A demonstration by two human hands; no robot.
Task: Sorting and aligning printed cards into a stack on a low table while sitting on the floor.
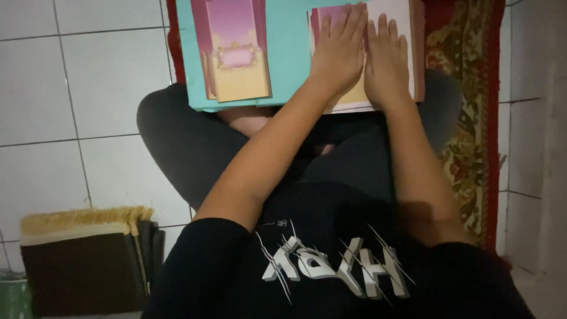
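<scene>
A teal board [287, 53] rests on my crossed legs, with a pink and cream panel [236, 53] on its left part. On its right part lies a paper piece [393, 15] with a pink and cream print and a white area. Both hands lie flat on that piece, side by side. My left hand [339, 53] covers the printed side, fingers stretched out. My right hand [387, 62] presses next to it on the white area, palm down. Neither hand grips anything.
A red patterned rug [472, 118] lies under me on the right. White floor tiles [71, 88] spread to the left. A folded dark mat with a gold fringe [88, 260] sits at the lower left, beside a green object [13, 298] in the corner.
</scene>
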